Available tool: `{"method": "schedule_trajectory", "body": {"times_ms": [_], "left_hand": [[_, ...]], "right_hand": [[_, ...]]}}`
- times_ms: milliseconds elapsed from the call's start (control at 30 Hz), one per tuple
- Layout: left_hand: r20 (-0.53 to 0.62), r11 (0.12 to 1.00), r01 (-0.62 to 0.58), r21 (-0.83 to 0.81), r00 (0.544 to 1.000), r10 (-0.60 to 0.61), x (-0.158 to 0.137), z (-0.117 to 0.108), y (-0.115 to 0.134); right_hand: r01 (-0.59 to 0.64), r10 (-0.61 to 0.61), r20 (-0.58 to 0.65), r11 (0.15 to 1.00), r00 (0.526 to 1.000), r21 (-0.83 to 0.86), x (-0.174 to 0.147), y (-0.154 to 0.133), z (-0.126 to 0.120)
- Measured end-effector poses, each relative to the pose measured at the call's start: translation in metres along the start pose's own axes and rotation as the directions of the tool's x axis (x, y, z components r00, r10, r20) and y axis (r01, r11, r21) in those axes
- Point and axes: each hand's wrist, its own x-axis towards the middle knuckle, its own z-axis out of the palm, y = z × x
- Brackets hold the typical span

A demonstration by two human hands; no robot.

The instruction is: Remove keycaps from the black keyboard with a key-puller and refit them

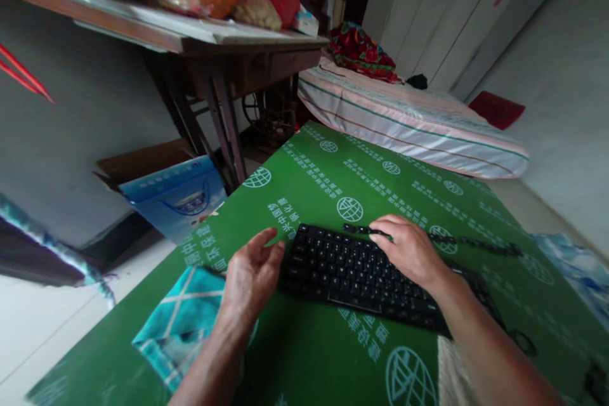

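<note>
A black keyboard [352, 273] lies on a green board printed with white globes and characters. Along its far edge runs a line of small black keycaps [349, 228], which continues as a dark row [490, 245] to the right. My right hand [404, 247] reaches over the keyboard, its thumb and fingertips pinched on a keycap in that line; the fingers partly cover it. Beside the keyboard's left end is my left hand [254, 273], empty, with fingers loosely bent and thumb apart. A teal checked cloth [183, 317] lies partly under my left forearm.
The green board [304, 177] stretches toward a bed [409, 114] with a striped sheet. A wooden table [190, 44] with bags stands at the back left. A blue bag [176, 196] is below it. A black cable loop [523, 342] sits at the right.
</note>
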Motion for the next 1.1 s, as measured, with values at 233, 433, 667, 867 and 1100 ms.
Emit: {"method": "schedule_trajectory", "body": {"times_ms": [233, 433, 667, 867, 1100], "left_hand": [[-0.053, 0.999, 0.033, -0.020, 0.998, -0.034, -0.018, -0.038, 0.015], [0.049, 0.972, -0.166, 0.165, 0.986, 0.160, -0.052, -0.060, 0.003], [0.070, 0.914, -0.342, 0.218, 0.940, 0.335, -0.070, -0.051, -0.029], [0.046, 0.856, -0.472, 0.212, 0.879, 0.474, -0.073, -0.046, -0.038], [0.087, 0.941, -0.337, 0.019, 0.938, 0.334, -0.083, -0.038, -0.024]], "right_hand": [[0.070, 0.009, 0.295, 0.964, 0.955, -0.257, 0.059, -0.015, 0.022], [0.084, 0.001, 0.332, 0.966, 0.943, -0.244, 0.066, -0.010, 0.040], [0.108, -0.043, 0.338, 0.979, 0.940, -0.174, 0.074, -0.008, 0.045], [-0.075, 0.018, 0.215, 0.964, 0.976, 0.255, 0.062, -0.018, 0.028], [-0.445, 0.112, 0.431, 0.186, 0.895, 0.876, 0.009, -0.067, 0.024]]}}
